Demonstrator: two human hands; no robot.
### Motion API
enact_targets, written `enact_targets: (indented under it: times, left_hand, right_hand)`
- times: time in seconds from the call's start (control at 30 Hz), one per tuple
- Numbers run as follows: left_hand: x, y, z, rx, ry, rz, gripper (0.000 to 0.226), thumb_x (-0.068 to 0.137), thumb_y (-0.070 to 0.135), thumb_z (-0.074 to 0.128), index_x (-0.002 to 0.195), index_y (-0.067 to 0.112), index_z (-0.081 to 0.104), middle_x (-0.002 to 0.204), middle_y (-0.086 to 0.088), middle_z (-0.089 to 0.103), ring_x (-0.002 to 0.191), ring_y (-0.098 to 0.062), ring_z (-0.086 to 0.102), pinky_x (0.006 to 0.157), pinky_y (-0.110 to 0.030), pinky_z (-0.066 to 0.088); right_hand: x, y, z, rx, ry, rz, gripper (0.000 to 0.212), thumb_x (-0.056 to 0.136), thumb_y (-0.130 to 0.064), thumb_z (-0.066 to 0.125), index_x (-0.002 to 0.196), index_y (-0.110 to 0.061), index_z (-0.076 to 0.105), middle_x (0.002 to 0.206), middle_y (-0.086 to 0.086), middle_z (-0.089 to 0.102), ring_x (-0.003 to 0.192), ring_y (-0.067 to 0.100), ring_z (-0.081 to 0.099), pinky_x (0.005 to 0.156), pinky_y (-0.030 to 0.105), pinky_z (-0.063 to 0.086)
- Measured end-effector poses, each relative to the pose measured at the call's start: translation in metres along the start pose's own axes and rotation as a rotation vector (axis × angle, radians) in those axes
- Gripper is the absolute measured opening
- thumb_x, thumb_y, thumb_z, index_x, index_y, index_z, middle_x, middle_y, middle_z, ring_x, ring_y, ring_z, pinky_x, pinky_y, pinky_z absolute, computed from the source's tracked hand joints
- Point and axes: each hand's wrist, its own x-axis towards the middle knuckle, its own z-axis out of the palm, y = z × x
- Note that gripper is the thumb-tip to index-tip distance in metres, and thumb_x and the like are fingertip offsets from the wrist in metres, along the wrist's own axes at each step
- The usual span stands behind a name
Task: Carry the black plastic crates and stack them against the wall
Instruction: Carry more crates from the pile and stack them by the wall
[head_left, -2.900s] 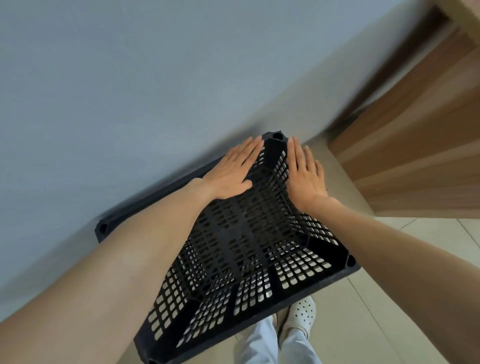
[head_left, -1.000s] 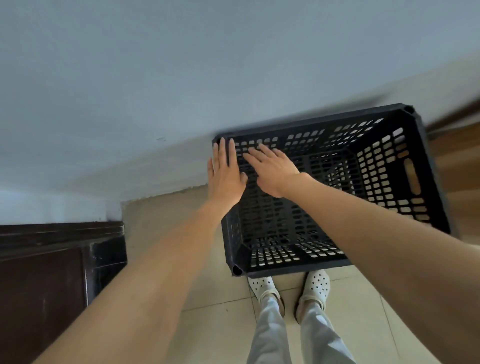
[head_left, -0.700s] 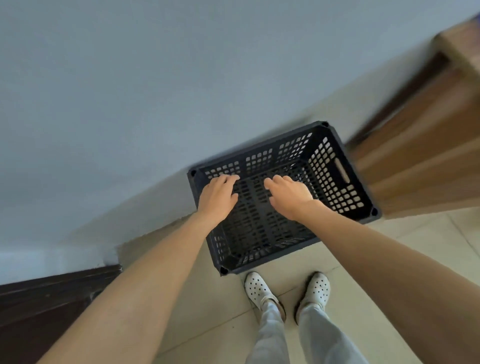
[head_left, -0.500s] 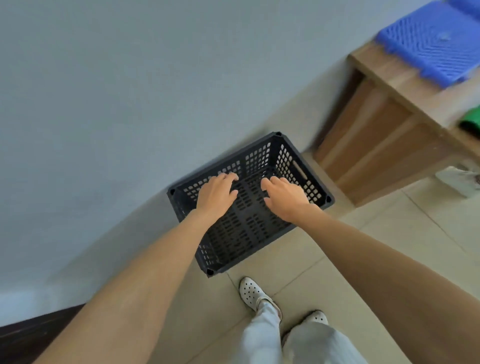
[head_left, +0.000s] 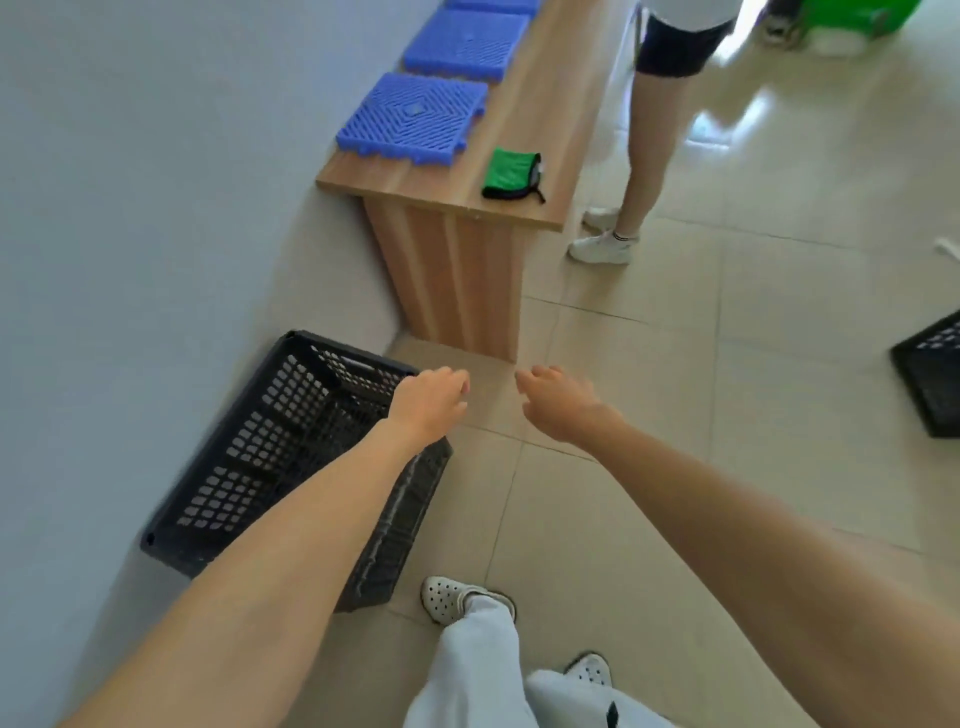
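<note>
So one black crate (head_left: 291, 457) is down on the floor (head_left: 675, 415), left side of the view, w/ its long side right up against the wall (head_left: 130, 234) and its far end just beside the leg of the wooden bench. Looks placed to me, so I'd call that the base of the stack. It's empty afaict, nothing inside but the perforated bottom and slotted walls.

My hands are both off it rn. Left hand (head_left: 428, 397) hangs over the crate's right-hand rim w/ fingers loosely curled, gripping nothing. Right hand (head_left: 558, 402) is out over bare tile, fingers relaxed and half open, also empty.

What's left: at least one more. There's a second black crate (head_left: 930, 384) at the far right edge of the frame, well apart from the wall, cut off by the frame so I can't tell what's in it, if anything. My guess is that's the next one to fetch and drop on top of the first. Can't see if there are more beyond that, so no idea of the total count. Early in the job imo.

Other stuff: the tabletop (head_left: 519, 135) of that bench has blue plastic grid tiles (head_left: 415, 111) along the wall side and a small green pouch (head_left: 511, 174) near its front edge. Another person (head_left: 649, 130) is standing at the bench on the right, only legs and shoes showing.
</note>
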Motion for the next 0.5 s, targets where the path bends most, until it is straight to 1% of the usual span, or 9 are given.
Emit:
enact_targets:
  times: [0.07, 0.17, 0.3, 0.4, 0.47, 0.5]
  left_hand:
    - [0.012, 0.06, -0.001, 0.046, -0.024, 0.109, 0.023, 0.098, 0.029, 0.049, 0.117, 0.017, 0.057, 0.117, -0.004, 0.062, 0.106, -0.027, 0.061, 0.085, -0.039, 0.049]
    - [0.028, 0.16, -0.003, 0.065, -0.05, 0.243, 0.023, 0.097, 0.025, 0.046, 0.114, 0.017, 0.06, 0.117, -0.006, 0.063, 0.107, -0.028, 0.06, 0.085, -0.035, 0.045]
    - [0.045, 0.295, -0.003, 0.093, -0.087, 0.478, 0.024, 0.096, 0.029, 0.049, 0.117, 0.019, 0.058, 0.119, -0.003, 0.062, 0.109, -0.027, 0.059, 0.085, -0.034, 0.046]
    - [0.059, 0.388, -0.002, 0.151, -0.103, 0.64, 0.025, 0.097, 0.031, 0.05, 0.117, 0.019, 0.058, 0.119, -0.002, 0.062, 0.107, -0.026, 0.06, 0.078, -0.033, 0.046]
    - [0.071, 0.443, 0.003, 0.18, -0.113, 0.736, 0.026, 0.097, 0.033, 0.051, 0.118, 0.019, 0.057, 0.119, -0.001, 0.062, 0.106, -0.025, 0.061, 0.072, -0.031, 0.042]
    - [0.079, 0.468, 0.006, 0.186, -0.111, 0.781, 0.027, 0.097, 0.035, 0.052, 0.118, 0.019, 0.057, 0.118, 0.0, 0.062, 0.105, -0.025, 0.061, 0.072, -0.031, 0.041]
  right_hand:
    - [-0.044, 0.05, 0.004, 0.029, 0.013, 0.103, 0.031, 0.096, -0.013, 0.042, 0.127, -0.013, 0.047, 0.129, 0.009, 0.053, 0.121, 0.031, 0.049, 0.09, 0.044, 0.045]
    - [-0.118, 0.129, 0.013, 0.085, 0.036, 0.288, 0.031, 0.095, -0.012, 0.042, 0.126, -0.012, 0.049, 0.127, 0.009, 0.056, 0.119, 0.03, 0.051, 0.084, 0.039, 0.045]
    - [-0.208, 0.221, 0.023, 0.143, 0.044, 0.531, 0.033, 0.096, -0.01, 0.042, 0.129, -0.012, 0.05, 0.13, 0.011, 0.056, 0.12, 0.031, 0.053, 0.089, 0.038, 0.047]
    - [-0.265, 0.278, 0.025, 0.166, 0.069, 0.668, 0.032, 0.097, -0.015, 0.042, 0.128, -0.014, 0.049, 0.129, 0.01, 0.057, 0.12, 0.03, 0.056, 0.085, 0.037, 0.048]
    - [-0.295, 0.315, 0.029, 0.201, 0.083, 0.742, 0.032, 0.097, -0.016, 0.042, 0.128, -0.014, 0.049, 0.13, 0.009, 0.057, 0.12, 0.029, 0.055, 0.082, 0.035, 0.046]
    - [-0.308, 0.334, 0.032, 0.217, 0.084, 0.78, 0.032, 0.097, -0.015, 0.041, 0.128, -0.013, 0.048, 0.13, 0.008, 0.056, 0.12, 0.029, 0.055, 0.081, 0.034, 0.045]
